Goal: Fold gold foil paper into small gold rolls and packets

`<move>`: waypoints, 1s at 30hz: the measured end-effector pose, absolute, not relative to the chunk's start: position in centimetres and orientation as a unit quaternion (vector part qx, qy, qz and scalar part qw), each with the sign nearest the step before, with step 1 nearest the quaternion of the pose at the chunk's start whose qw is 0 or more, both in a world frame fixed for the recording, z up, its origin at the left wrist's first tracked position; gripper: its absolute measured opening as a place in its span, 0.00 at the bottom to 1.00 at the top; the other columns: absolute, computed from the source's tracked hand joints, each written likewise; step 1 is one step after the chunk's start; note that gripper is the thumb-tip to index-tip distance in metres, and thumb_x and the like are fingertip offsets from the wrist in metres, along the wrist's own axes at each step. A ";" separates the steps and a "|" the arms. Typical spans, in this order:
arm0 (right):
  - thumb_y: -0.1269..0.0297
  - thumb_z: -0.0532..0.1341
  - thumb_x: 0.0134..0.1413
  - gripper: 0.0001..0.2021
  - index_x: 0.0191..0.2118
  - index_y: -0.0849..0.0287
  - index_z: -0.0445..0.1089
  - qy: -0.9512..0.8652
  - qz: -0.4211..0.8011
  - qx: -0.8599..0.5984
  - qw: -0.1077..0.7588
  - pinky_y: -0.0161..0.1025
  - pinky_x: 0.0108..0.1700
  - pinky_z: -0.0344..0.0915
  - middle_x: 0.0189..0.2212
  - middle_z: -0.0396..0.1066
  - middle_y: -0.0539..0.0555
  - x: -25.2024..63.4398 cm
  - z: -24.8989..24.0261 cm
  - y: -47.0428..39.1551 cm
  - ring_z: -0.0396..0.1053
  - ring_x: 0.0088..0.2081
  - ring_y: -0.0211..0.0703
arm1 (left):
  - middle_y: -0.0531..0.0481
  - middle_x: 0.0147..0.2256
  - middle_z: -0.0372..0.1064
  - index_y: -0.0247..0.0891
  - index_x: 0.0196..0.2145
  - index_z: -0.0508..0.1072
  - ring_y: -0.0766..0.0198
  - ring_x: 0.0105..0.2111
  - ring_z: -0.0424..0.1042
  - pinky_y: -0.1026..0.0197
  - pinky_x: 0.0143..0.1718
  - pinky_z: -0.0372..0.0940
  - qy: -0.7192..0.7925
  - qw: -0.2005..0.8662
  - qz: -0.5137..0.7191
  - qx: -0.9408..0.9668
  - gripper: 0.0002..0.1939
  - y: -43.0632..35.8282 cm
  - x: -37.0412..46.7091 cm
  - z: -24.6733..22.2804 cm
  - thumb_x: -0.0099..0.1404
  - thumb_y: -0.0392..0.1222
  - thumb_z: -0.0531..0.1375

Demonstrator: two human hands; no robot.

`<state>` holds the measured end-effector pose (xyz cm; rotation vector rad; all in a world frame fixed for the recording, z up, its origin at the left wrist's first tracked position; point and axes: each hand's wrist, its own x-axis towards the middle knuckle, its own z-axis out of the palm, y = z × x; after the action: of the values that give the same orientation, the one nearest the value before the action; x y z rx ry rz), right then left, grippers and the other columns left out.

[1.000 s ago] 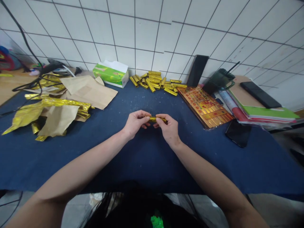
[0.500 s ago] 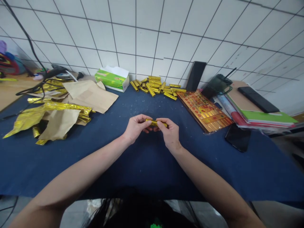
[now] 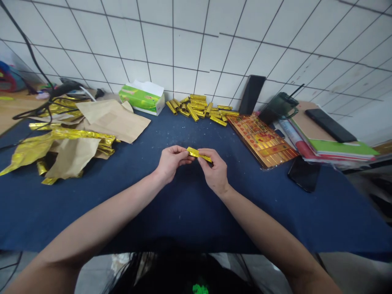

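Between my hands, above the dark blue tablecloth (image 3: 180, 208), is a small gold foil paper roll (image 3: 193, 152). My left hand (image 3: 171, 162) pinches its left end between thumb and fingers. My right hand (image 3: 214, 169) grips the right part, its thumb and fingertips closed over the foil. The roll tilts slightly down to the right, and its middle top shows bare. Farther back, by the tiled wall, a pile of similar gold foil rolls (image 3: 192, 110) lies loose.
Crumpled gold foil and brown paper sheets (image 3: 113, 120) lie at left, near black cables. A green tissue box (image 3: 141, 100) stands by the wall. At right are a red-gold printed pack (image 3: 260, 141), a black phone (image 3: 303, 173), a dark cup (image 3: 278, 107) and stacked books (image 3: 339, 149).
The roll now shows more of its top face, as my left fingers have drawn back toward its left end. The whole view has shifted slightly.
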<state>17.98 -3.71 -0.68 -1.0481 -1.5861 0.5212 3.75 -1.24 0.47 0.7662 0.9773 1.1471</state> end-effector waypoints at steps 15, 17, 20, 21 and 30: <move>0.62 0.53 0.56 0.13 0.45 0.52 0.69 -0.674 0.291 -0.454 0.505 0.45 0.48 0.65 0.43 0.70 0.53 17.9 -0.4 -4.3 0.68 0.43 0.42 | 0.53 0.19 0.68 0.34 0.24 0.68 0.71 0.18 0.68 0.71 0.18 0.61 0.438 0.680 0.441 0.388 0.04 -0.7 2.8 0.6 0.49 0.34 0.61; 0.60 0.54 0.55 0.13 0.44 0.54 0.69 -0.632 0.332 -0.481 0.509 0.41 0.39 0.69 0.35 0.72 0.52 18.0 -0.6 -4.0 0.70 0.34 0.39 | 0.53 0.18 0.67 0.33 0.23 0.69 0.72 0.17 0.66 0.72 0.16 0.60 0.431 0.693 0.389 0.427 0.03 -0.6 2.7 0.9 0.48 0.33 0.61; 0.60 0.57 0.51 0.11 0.39 0.55 0.71 -0.614 0.397 -0.484 0.480 0.38 0.32 0.68 0.28 0.71 0.50 18.3 -1.0 -3.3 0.68 0.27 0.37 | 0.53 0.17 0.66 0.33 0.22 0.69 0.73 0.15 0.64 0.72 0.16 0.59 0.422 0.697 0.327 0.479 0.03 -0.6 2.6 1.1 0.47 0.33 0.61; 0.60 0.57 0.50 0.09 0.36 0.56 0.71 -0.616 0.413 -0.477 0.472 0.38 0.31 0.68 0.27 0.71 0.49 18.3 -1.1 -3.1 0.68 0.27 0.37 | 0.54 0.17 0.66 0.33 0.22 0.69 0.74 0.15 0.64 0.73 0.16 0.59 0.422 0.691 0.322 0.491 0.03 -0.7 2.6 1.1 0.48 0.33 0.61; 0.61 0.60 0.45 0.06 0.26 0.58 0.66 -0.571 0.466 -0.487 0.469 0.34 0.22 0.65 0.19 0.66 0.46 18.2 -1.4 -2.6 0.65 0.20 0.34 | 0.55 0.16 0.65 0.34 0.23 0.66 0.73 0.14 0.63 0.71 0.14 0.60 0.440 0.628 0.354 0.536 0.05 -0.9 3.3 0.3 0.49 0.29 0.61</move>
<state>18.19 -2.59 -1.43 -1.1950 -1.3999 1.1417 3.30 -0.91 0.28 1.2280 1.0076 0.8108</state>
